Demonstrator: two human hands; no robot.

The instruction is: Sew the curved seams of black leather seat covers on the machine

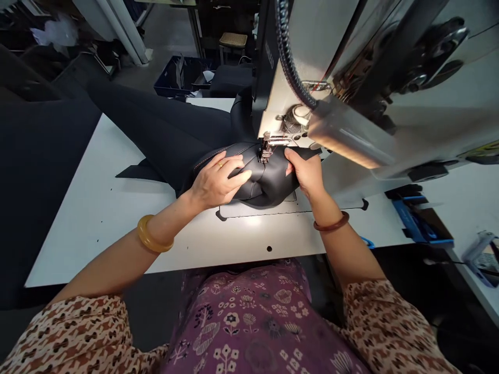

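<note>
A large piece of black leather-like material lies bunched on the sewing machine's bed, with seams and reddish stitching along one edge. The presser foot of the sewing machine meets it between my hands. My left hand rests on the material left of the foot, its fingers stretched and apart. To the right of the foot, my right hand pinches the material's edge between thumb and fingers. Most of the right fingers are hidden under the material. A lamp lights this spot.
The black material trails left across the white table. A blue box with tools stands at the right. Behind the table are a dark blue crate and a stool. A corrugated hose hangs by the machine head.
</note>
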